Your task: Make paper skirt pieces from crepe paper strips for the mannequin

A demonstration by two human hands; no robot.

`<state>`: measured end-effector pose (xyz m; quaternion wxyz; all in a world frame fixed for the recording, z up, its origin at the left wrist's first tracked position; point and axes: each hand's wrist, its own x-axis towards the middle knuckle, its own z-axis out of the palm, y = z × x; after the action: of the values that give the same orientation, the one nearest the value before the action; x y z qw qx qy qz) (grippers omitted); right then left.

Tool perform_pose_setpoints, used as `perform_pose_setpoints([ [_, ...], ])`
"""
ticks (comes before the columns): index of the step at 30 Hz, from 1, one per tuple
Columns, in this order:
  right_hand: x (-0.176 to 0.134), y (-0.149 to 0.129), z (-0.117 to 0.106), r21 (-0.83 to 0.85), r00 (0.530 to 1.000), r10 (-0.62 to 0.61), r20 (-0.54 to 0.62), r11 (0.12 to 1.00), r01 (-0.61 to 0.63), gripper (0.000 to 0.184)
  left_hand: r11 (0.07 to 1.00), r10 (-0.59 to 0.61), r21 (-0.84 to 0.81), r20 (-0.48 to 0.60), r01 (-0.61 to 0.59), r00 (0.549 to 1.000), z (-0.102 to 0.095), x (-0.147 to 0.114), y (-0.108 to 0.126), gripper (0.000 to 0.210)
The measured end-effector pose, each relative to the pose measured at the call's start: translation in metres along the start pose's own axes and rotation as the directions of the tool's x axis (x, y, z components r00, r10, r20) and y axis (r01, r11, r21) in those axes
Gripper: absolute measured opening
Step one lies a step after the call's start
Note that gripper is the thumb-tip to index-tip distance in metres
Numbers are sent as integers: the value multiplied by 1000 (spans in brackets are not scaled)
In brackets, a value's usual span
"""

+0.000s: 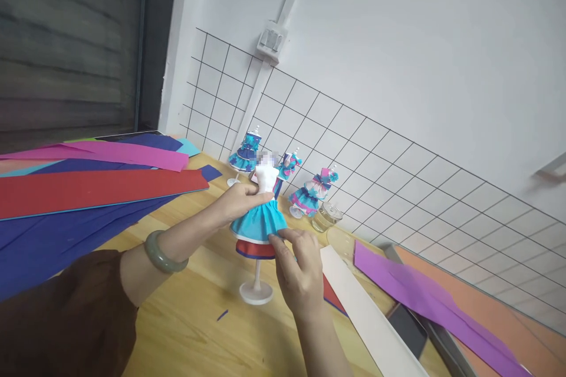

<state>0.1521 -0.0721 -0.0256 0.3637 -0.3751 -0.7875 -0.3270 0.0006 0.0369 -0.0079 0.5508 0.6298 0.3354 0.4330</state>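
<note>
Left grip [242, 197] pinches the waist of a small white mannequin [266, 178] standing on the wooden tabletop [198, 330]; right grip [297, 268] pinches the hem of its teal paper skirt [259, 221]. Paper looks light, soft, easily creased; the stand [256, 288] seems tippy, best steadied at the torso.

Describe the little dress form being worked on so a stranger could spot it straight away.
On the wooden table, in front of the wire grid, stand several dress forms. It is the nearest mannequin, between the left hand and right hand; only it has a bare white torso.
</note>
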Motion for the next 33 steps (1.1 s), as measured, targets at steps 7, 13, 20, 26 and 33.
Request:
perform_pose_setpoints([
  [7,-3,0,2,33,999,-38,14,999,38,27,999,-31,-44,26,33,999,-1,-2,4,46],
  [13,-3,-1,2,35,994,-50,94,998,46,25,985,-31,-169,71,43,997,-1,-3,6,43],
  [20,0,4,-1,-7,992,123,-38,992,-123,28,992,-21,-127,46,27,999,-2,-2,3,44],
  [26,-2,4,-1,-35,991,96,-88,994,-100,25,982,-20,-185,109,40,994,2,-3,1,44],
  [33,-5,3,-2,30,996,44,-73,999,-42,24,953,-21,-296,132,60,991,4,-5,4,40],
])
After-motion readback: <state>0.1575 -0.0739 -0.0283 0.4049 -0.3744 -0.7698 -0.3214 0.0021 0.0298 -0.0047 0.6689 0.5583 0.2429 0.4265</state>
